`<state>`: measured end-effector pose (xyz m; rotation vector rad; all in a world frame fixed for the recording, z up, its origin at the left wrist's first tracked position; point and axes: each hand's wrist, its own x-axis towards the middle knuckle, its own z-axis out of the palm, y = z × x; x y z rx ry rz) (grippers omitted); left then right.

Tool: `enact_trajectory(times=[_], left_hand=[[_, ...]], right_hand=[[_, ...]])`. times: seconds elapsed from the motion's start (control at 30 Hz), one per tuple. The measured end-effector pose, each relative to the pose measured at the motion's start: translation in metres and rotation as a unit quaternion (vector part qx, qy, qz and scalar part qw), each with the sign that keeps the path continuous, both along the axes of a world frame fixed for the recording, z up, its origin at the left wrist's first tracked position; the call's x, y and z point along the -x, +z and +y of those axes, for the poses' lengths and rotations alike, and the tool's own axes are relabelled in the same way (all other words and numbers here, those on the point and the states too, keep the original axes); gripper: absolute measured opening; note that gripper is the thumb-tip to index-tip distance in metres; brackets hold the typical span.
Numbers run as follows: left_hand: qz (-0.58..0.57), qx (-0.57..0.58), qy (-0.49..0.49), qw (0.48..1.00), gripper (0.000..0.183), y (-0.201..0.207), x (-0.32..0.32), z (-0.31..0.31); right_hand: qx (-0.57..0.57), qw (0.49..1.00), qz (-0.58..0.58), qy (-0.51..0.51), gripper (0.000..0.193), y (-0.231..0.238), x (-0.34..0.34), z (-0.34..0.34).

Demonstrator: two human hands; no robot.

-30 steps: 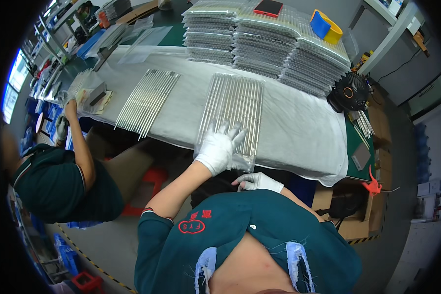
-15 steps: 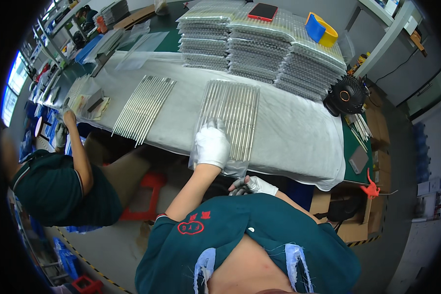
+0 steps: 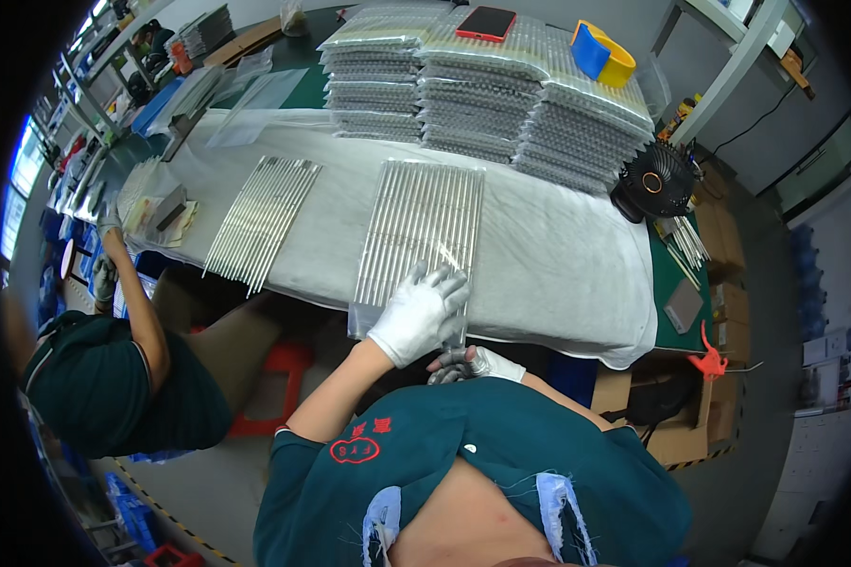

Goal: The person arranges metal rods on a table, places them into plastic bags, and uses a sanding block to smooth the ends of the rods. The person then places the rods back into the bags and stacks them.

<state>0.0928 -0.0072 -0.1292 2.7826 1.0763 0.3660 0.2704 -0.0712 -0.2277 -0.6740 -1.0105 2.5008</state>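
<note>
A clear plastic sleeve (image 3: 360,319) filled with a row of thin silvery metal rods (image 3: 416,213) lies on the cloth-covered table in front of me. My left hand (image 3: 418,317), in a white glove, rests open on the near right part of the sleeve, fingers spread over the rods. Just below the sleeve's near right corner is my right hand (image 3: 473,366), gloved in white with grey fingers. Its fingers are curled together near the table edge; what they hold, if anything, is hidden.
A second row of rods (image 3: 263,222) lies to the left. Stacked bubble-wrap packs (image 3: 482,104) stand at the back, carrying a phone (image 3: 485,24) and a yellow-blue tape roll (image 3: 603,55). A black fan (image 3: 660,180) is at right. A co-worker (image 3: 123,369) sits at left.
My left hand has slid to the right across the sleeve, its fingers spreading. My right hand's fingers have curled in. The whole view has shifted slightly.
</note>
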Motion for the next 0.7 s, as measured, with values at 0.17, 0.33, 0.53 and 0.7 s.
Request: enact_trajectory(times=[0.17,0.33,0.53,0.7], left_hand=[[0.028,-0.047,0.023,0.998,0.098,-0.007,-0.003,-0.006],[-0.005,-0.086,0.081,0.993,0.084,-0.022,-0.005,0.003],[0.048,-0.071,0.1,0.991,0.063,0.001,0.037,0.004],[0.05,-0.105,0.098,0.988,0.076,-0.015,0.042,0.025]], right_hand=[[0.012,0.999,0.017,-0.03,0.114,0.008,-0.008,0.001],[0.029,0.997,-0.032,-0.068,0.115,0.027,-0.005,0.002],[0.044,0.98,-0.114,-0.154,0.087,0.042,0.005,-0.003],[0.023,0.948,-0.169,-0.268,0.048,0.05,0.028,0.001]])
